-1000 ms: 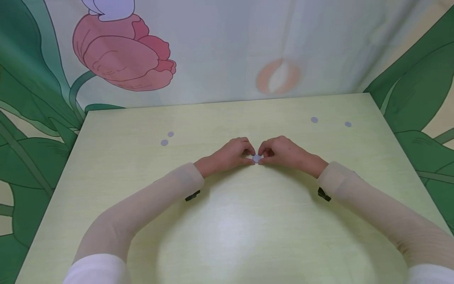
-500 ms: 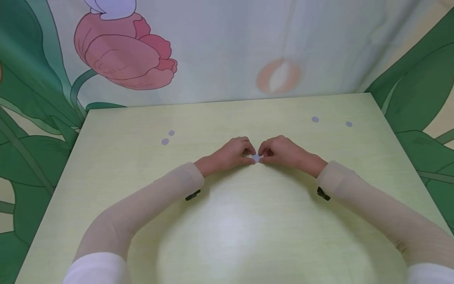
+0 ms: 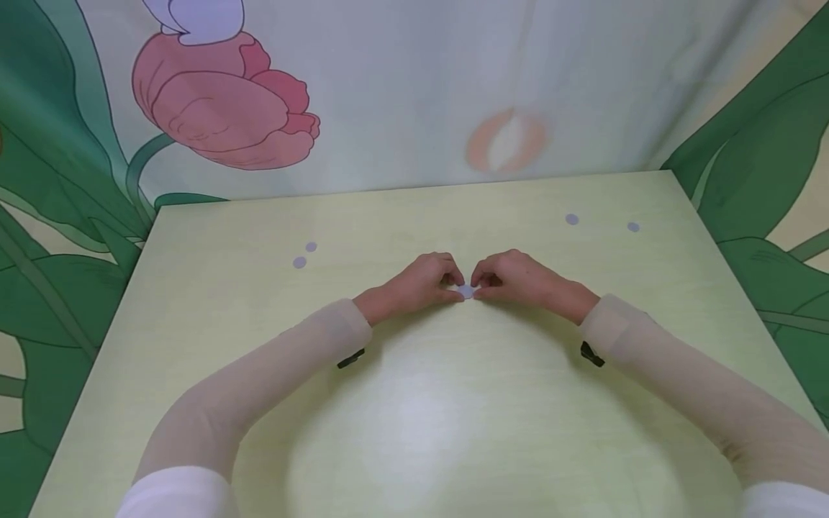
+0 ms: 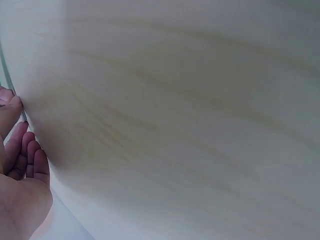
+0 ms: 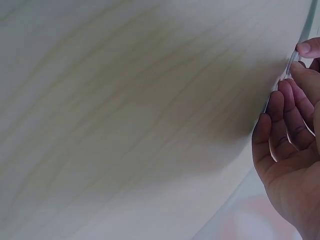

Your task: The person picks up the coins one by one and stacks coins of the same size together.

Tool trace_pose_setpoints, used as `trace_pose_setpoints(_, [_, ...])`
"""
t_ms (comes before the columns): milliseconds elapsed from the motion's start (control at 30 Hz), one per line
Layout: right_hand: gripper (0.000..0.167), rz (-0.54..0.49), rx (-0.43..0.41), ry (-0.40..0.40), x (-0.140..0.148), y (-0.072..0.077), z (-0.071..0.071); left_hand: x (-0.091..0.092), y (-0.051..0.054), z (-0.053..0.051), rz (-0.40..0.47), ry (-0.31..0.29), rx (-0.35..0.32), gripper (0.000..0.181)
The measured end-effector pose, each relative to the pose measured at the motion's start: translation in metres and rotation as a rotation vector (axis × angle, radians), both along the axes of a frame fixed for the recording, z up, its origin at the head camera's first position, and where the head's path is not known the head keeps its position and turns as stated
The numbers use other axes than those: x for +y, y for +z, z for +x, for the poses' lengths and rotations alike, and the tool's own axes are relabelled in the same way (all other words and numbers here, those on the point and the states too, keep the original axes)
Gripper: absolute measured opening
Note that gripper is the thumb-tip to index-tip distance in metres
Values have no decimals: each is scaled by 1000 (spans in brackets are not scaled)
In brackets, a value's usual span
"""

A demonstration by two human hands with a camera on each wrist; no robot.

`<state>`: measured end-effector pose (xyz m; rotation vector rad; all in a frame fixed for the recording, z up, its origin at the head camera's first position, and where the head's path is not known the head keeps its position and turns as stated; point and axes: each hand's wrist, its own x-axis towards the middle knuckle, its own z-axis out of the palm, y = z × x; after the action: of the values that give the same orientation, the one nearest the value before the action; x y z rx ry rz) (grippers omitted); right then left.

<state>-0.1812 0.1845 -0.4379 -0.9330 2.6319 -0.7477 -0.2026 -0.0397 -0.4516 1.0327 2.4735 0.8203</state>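
Note:
Near the middle of the table (image 3: 414,403), a small pale lilac disc (image 3: 466,291) lies between my two hands, its edges partly covered by fingertips. My left hand (image 3: 424,282) holds its left side with bent thumb and forefinger. From the right, my right hand (image 3: 521,277) grips the opposite side the same way. In the left wrist view, the left hand (image 4: 25,195) shows at the left border with curled fingers. The right wrist view has the right hand (image 5: 295,150) at the right border, fingers curled. Neither wrist view shows the disc clearly.
Two similar discs, a nearer one (image 3: 299,262) and a farther one (image 3: 311,247), lie at the left. Two more, one (image 3: 572,219) and another (image 3: 633,227), lie at the back right. A printed curtain (image 3: 401,93) hangs behind the table's far edge.
Both hands stay at the disc with almost no movement. The whole head view shifts slightly; the other discs keep their places on the table.

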Motion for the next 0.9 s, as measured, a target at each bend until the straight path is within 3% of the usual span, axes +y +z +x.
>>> trace_pose_setpoints(367, [14, -20, -2, -4, 11, -4, -3, 0, 2, 1, 4, 0, 7, 24])
trace_pose_setpoints(533, [17, -33, 25, 16, 5, -11, -4, 0, 1, 2, 5, 2, 7, 24])
trace_pose_setpoints(900, [16, -37, 37, -6, -7, -10, 0, -1, -1, 1, 18, -6, 31, 23])
